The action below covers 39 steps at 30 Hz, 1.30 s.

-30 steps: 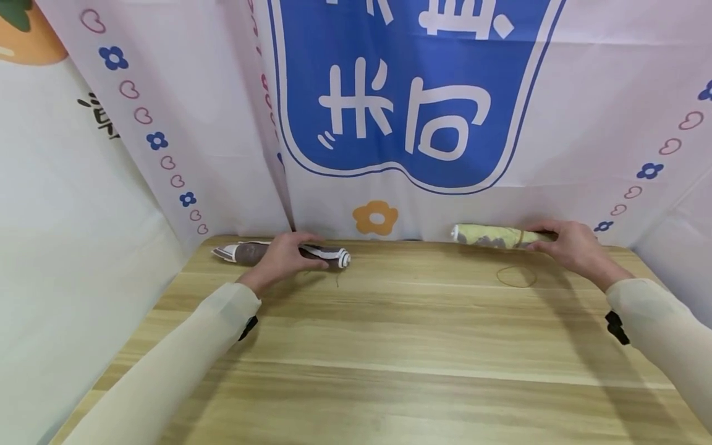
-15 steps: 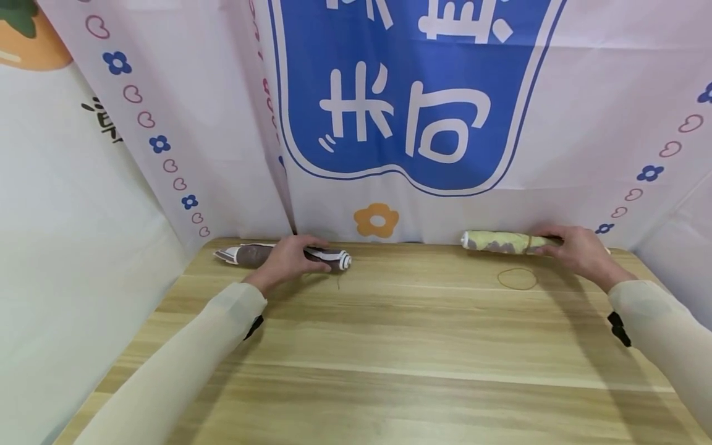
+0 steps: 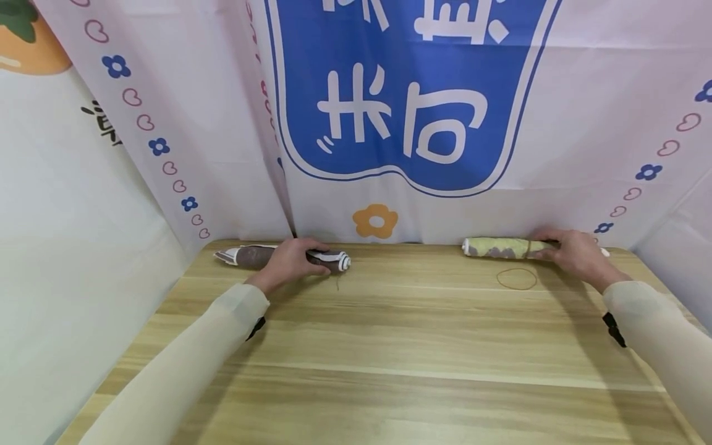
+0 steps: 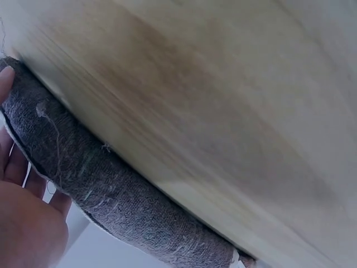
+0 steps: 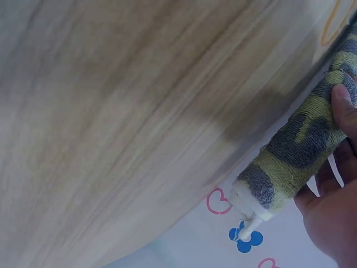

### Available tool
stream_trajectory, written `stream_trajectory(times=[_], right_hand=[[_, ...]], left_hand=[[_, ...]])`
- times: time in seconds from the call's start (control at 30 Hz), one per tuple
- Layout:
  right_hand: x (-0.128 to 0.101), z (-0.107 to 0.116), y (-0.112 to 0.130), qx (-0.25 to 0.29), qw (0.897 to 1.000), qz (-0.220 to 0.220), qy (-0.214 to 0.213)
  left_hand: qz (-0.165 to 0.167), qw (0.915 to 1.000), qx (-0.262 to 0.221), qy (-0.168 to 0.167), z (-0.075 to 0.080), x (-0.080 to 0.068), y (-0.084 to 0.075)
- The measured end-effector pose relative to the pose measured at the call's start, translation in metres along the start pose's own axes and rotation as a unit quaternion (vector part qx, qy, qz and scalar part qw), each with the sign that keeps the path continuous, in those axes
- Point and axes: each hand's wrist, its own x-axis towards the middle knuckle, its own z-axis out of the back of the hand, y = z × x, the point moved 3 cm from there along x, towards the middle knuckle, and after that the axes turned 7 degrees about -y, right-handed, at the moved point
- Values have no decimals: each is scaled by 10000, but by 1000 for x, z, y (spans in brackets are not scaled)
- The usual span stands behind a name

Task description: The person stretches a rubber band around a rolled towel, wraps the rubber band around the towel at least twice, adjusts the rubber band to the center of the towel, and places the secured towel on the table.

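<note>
My left hand (image 3: 290, 262) grips a dark brown-grey rolled towel (image 3: 253, 257) with white edges, lying along the table's back edge. In the left wrist view, my thumb is on one side of the towel roll (image 4: 111, 178) and my fingers are on the other. Toward the back right, my right hand (image 3: 581, 254) holds a yellow-green and grey rolled towel (image 3: 495, 248) between thumb and fingers. A thin band circles this roll near my fingertips. In the right wrist view, white material sticks out of the end of the patterned towel roll (image 5: 301, 145).
A loose rubber band (image 3: 517, 289) lies in front of the right roll. Wood-grain tabletop (image 3: 389, 346) stretches toward me. Directly behind the table hangs a printed curtain (image 3: 328, 216), with a white sheet (image 3: 72, 247) at the left. A loose thread (image 3: 337, 283) trails below the left roll.
My right hand has brought the yellow-green towel roll slightly right and down toward the tabletop. My left hand keeps its grip on the dark roll, nearly still.
</note>
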Motion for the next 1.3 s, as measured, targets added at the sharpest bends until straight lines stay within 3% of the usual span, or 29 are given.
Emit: stream_trajectory(times=[0.2,0.77,1.07,1.3], right_hand=[[-2,-4,-3,-13,10000,-45,46],[2,-8,0,-82,9999,77,46],[-7,-1,20,351,9975,226,-578],[-15,-3,38,456,9966,420,-548]], left_hand=[[-61,10000,54,-14,-3,0,-2],[-191,9982,327,-455,-10,1,-3],[-115,9975,448,-538,-10,-2,-4],[-80,9972,506,-548,-7,-3,-9]])
